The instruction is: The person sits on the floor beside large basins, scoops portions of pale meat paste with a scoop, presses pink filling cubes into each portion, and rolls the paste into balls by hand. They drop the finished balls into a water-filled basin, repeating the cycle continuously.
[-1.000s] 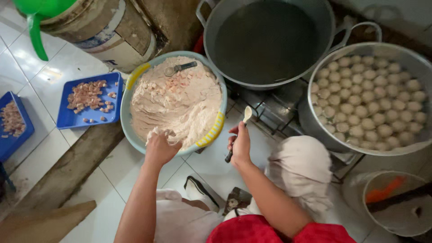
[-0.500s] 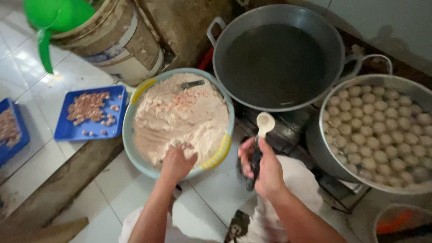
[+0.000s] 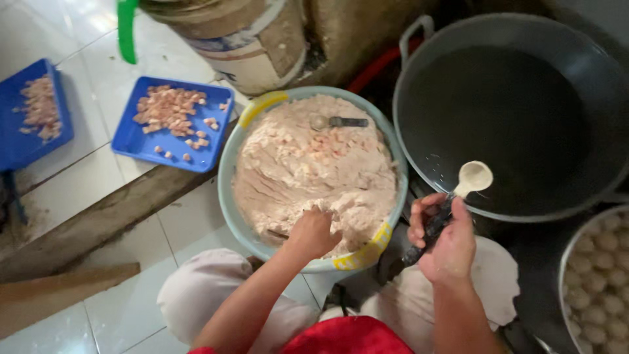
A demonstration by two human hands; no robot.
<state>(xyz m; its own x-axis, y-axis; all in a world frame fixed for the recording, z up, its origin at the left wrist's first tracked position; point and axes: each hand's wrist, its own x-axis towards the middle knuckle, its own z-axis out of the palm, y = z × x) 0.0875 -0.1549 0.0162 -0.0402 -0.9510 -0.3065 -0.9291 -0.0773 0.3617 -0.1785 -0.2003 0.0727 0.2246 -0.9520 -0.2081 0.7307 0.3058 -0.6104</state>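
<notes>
Head view looks straight down at my two hands over a tiled floor. My left hand (image 3: 313,231) is pressed into the pale pink paste (image 3: 314,172) that fills a round basin (image 3: 228,172) with a light blue rim and yellow patches. The fingers of this hand are curled and partly sunk in the paste at the 6 o'clock side of the basin, so I cannot tell how much they hold.

My right hand (image 3: 442,239) is at 3 o'clock from the basin, just beside its rim. Its fingers are closed around the dark handle of a spoon (image 3: 473,177). The light bowl of the spoon points up toward 1 o'clock and is over the edge of a big grey pan (image 3: 419,105), which has dark liquid inside.

A second small spoon (image 3: 337,122) lies on the paste at 12 o'clock. At 9 to 10 o'clock from the basin, a blue tray (image 3: 141,145) with small pinkish pieces rests on the floor, and another blue tray (image 3: 18,152) is further in the same direction. At 4 o'clock a metal bowl (image 3: 565,262) holds pale round balls (image 3: 599,288). My knees in light trousers are under both arms.
</notes>
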